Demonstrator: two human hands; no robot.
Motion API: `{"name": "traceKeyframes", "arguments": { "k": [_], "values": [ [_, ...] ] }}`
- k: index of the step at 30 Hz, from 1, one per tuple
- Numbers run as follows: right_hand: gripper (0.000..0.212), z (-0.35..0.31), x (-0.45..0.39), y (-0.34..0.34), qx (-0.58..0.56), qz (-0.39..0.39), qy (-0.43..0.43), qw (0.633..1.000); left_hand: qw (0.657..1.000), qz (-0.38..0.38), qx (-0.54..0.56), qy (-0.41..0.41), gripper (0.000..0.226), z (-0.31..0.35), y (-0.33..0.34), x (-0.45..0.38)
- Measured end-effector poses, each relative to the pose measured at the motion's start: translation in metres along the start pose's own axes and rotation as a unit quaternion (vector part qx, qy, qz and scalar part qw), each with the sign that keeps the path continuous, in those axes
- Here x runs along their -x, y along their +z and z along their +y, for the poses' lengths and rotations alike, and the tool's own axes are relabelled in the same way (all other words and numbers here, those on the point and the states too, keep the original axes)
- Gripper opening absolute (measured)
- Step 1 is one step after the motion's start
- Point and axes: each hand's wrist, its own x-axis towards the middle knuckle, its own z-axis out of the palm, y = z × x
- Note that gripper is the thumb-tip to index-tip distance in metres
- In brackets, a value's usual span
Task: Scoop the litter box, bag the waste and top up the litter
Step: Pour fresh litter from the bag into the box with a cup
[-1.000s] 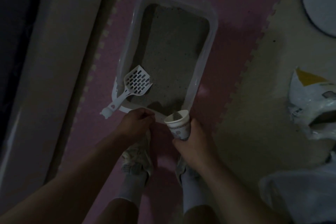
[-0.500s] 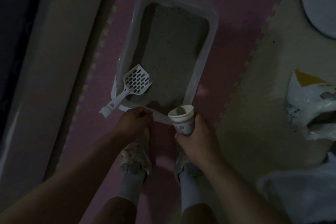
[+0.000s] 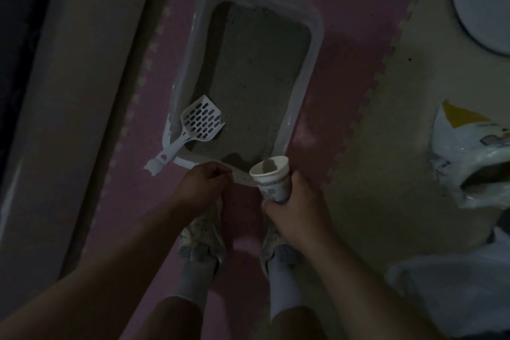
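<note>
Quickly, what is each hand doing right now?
Left hand: grips the litter box near rim.
Right hand: holds the paper cup.

plastic scoop [image 3: 202, 121], paper cup [image 3: 273, 178], grainy litter [image 3: 256, 74]

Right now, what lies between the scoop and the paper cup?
Head view: grey litter in the box, with a darker mound by the near rim.
</note>
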Motion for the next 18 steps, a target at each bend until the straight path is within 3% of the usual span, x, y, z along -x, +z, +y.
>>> {"name": "traceKeyframes", "arguments": {
  "k": [18],
  "values": [
    [0.041, 0.008, 0.003, -0.007, -0.009, 0.001, -0.008, 1.0, 1.0, 0.0, 0.003, -0.009, 0.009, 0.004, 0.017, 0.001]
  ]
}}
